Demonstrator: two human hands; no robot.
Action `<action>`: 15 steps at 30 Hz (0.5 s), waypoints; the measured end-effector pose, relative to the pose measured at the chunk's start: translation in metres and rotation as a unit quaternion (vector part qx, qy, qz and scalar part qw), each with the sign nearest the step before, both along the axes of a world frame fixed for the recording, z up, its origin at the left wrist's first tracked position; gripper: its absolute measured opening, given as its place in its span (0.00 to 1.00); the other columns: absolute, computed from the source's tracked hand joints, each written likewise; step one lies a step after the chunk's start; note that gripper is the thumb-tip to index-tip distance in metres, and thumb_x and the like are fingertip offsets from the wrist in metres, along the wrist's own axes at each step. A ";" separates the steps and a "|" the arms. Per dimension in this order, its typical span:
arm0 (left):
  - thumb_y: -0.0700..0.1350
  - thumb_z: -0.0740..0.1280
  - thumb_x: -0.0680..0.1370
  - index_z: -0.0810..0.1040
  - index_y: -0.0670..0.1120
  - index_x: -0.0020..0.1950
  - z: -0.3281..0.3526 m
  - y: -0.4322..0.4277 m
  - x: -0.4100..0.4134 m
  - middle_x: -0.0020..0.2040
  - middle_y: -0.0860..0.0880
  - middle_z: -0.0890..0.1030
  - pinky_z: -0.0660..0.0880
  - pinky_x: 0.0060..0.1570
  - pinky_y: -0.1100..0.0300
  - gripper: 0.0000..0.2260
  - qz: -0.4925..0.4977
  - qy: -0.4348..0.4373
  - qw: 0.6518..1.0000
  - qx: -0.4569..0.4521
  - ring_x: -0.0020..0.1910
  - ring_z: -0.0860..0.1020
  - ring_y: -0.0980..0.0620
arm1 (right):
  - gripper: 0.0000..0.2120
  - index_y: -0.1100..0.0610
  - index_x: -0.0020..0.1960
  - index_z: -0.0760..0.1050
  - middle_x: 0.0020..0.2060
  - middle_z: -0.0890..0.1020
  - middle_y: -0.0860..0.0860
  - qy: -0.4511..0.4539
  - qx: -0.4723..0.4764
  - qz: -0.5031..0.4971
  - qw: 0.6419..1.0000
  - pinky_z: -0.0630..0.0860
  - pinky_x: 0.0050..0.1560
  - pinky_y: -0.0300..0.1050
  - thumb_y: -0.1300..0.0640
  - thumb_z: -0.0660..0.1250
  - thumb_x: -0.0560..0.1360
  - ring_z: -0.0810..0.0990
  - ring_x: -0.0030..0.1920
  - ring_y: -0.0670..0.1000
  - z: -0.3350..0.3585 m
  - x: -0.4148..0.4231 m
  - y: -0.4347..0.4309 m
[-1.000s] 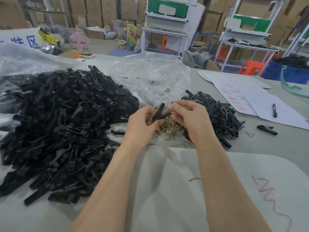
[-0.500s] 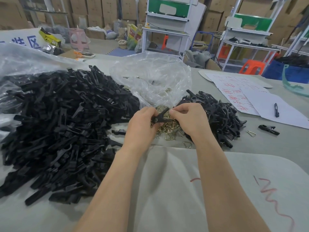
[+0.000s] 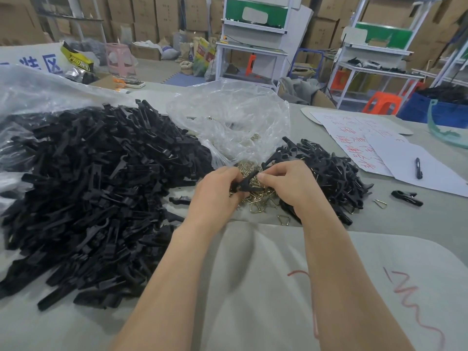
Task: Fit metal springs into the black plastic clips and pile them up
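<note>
The person's left hand (image 3: 215,193) and right hand (image 3: 291,188) meet over the middle of the counter (image 3: 405,219), and both grip one black plastic clip (image 3: 247,184) between them. The left hand's fingers curl round its near end while the right hand's thumb and fingers pinch its far end, and the two arms of the clip spread in a V toward the far side. Whether a spring already sits in this clip cannot be told, as the fingers cover the joint. Directly under the hands lies a loose heap of brass-coloured springs (image 3: 260,198), spilling from the mouth of a crumpled clear plastic bag (image 3: 228,122) just beyond them. One stray spring (image 3: 283,219) lies at the near edge of the heap. To the left a large pile of black clip pieces (image 3: 88,186) covers much of the counter, partly on a second clear plastic bag (image 3: 38,89). Just right of the right hand sits a smaller pile of clips (image 3: 334,178), several with wire showing. Further right lie a lone clip (image 3: 406,198), a single spring (image 3: 380,203) beside it, and paper sheets (image 3: 359,143) with red writing, one carrying a black pen (image 3: 417,168). Both forearms pass over a pale sheet (image 3: 253,287) with red scribbles on it.
</note>
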State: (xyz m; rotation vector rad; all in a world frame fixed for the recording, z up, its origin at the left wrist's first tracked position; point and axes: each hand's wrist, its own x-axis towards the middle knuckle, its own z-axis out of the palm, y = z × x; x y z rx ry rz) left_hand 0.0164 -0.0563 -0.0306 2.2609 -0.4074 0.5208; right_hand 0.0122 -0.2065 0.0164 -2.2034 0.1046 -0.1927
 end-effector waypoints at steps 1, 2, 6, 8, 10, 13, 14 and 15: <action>0.41 0.75 0.70 0.77 0.44 0.44 0.000 0.000 0.000 0.42 0.52 0.77 0.74 0.46 0.51 0.08 -0.005 0.005 1.000 -0.002 0.42 0.75 0.48 | 0.06 0.49 0.36 0.80 0.31 0.79 0.45 0.002 0.002 0.005 1.000 0.69 0.30 0.32 0.55 0.72 0.72 0.74 0.30 0.39 0.000 0.000 -0.001; 0.42 0.75 0.70 0.77 0.44 0.44 0.000 0.000 0.000 0.41 0.51 0.77 0.74 0.46 0.51 0.08 -0.010 0.010 1.000 -0.002 0.42 0.75 0.48 | 0.06 0.50 0.37 0.80 0.32 0.80 0.46 0.006 0.001 0.012 1.000 0.69 0.29 0.29 0.56 0.72 0.72 0.74 0.31 0.41 0.000 0.000 -0.002; 0.42 0.75 0.70 0.78 0.44 0.45 0.001 0.001 -0.001 0.41 0.52 0.77 0.74 0.47 0.51 0.08 -0.016 0.019 1.000 -0.002 0.42 0.75 0.49 | 0.04 0.52 0.38 0.81 0.31 0.79 0.47 0.016 -0.005 0.020 1.000 0.69 0.27 0.30 0.56 0.72 0.72 0.73 0.30 0.44 0.001 0.000 -0.004; 0.42 0.75 0.70 0.78 0.44 0.45 0.002 0.001 -0.001 0.42 0.51 0.77 0.74 0.47 0.51 0.08 -0.019 0.018 1.000 -0.001 0.42 0.76 0.49 | 0.03 0.53 0.39 0.82 0.30 0.79 0.47 0.006 -0.001 0.005 1.000 0.68 0.26 0.28 0.56 0.72 0.72 0.73 0.29 0.43 -0.001 0.001 -0.003; 0.43 0.75 0.70 0.78 0.43 0.45 0.002 0.001 -0.002 0.42 0.50 0.78 0.73 0.47 0.50 0.08 -0.022 0.017 1.000 0.007 0.42 0.76 0.48 | 0.03 0.52 0.39 0.82 0.30 0.79 0.47 0.002 -0.001 -0.008 1.000 0.68 0.29 0.32 0.56 0.72 0.72 0.74 0.30 0.42 -0.004 0.000 -0.001; 0.43 0.74 0.70 0.78 0.43 0.45 0.003 0.001 -0.001 0.42 0.50 0.77 0.73 0.47 0.50 0.08 -0.029 0.020 0.999 0.014 0.42 0.75 0.48 | 0.03 0.53 0.39 0.82 0.30 0.79 0.47 0.007 -0.006 -0.005 1.000 0.67 0.32 0.35 0.56 0.72 0.72 0.74 0.30 0.42 -0.003 0.000 -0.003; 0.43 0.74 0.70 0.78 0.44 0.45 0.003 0.000 -0.001 0.41 0.51 0.76 0.74 0.47 0.50 0.08 -0.030 0.023 0.999 0.011 0.42 0.75 0.48 | 0.04 0.53 0.39 0.82 0.29 0.78 0.47 0.011 -0.008 -0.003 1.000 0.67 0.31 0.35 0.56 0.72 0.72 0.73 0.29 0.42 -0.002 0.000 -0.003; 0.43 0.74 0.70 0.78 0.45 0.44 0.003 0.000 -0.002 0.41 0.52 0.76 0.74 0.47 0.50 0.07 -0.030 0.025 0.999 0.004 0.42 0.75 0.49 | 0.04 0.53 0.38 0.82 0.28 0.78 0.46 0.015 -0.008 -0.002 1.000 0.67 0.31 0.35 0.56 0.72 0.72 0.73 0.29 0.42 -0.001 0.001 -0.004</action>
